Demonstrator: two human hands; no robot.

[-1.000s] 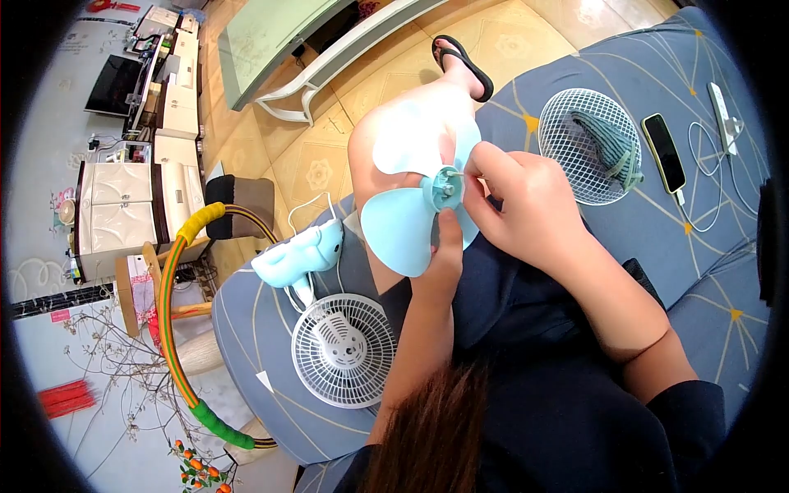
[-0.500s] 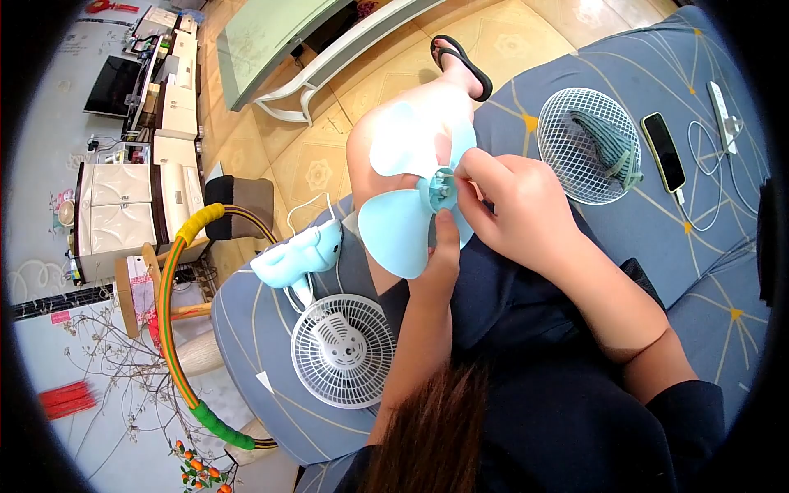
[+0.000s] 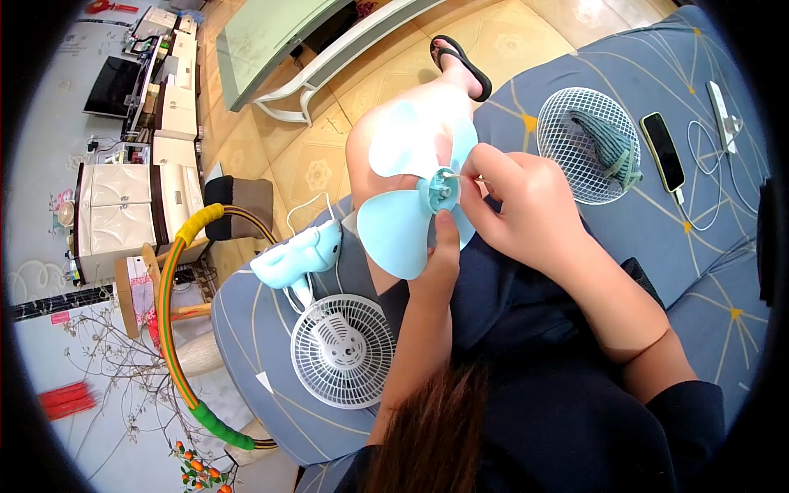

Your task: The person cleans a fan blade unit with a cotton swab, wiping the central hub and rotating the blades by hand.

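Observation:
A light-blue fan blade (image 3: 393, 232) is held over my lap by my left hand (image 3: 440, 256), which is closed on it with the thumb at the rim of the hub. The hollow back of its hub (image 3: 444, 194) faces up. My right hand (image 3: 519, 197) pinches a thin pale stick (image 3: 454, 175) that looks like a cotton swab; its tip is at the upper part of the hub. Left of my forearm, the blue fan body (image 3: 302, 253) lies on its side, joined to the white rear grille (image 3: 341, 349).
A white front grille (image 3: 559, 168) with a striped cloth (image 3: 606, 144) in it rests at the right on the patterned blue sofa (image 3: 526, 90). Beyond it are a phone (image 3: 662, 152) on a cable and a power strip (image 3: 722, 111). A taped hoop (image 3: 170, 304) stands at the left.
My right hand has shifted slightly to the right and up, and the pale stick shows more clearly between fingertips and hub. My left hand and the blade stay almost still.

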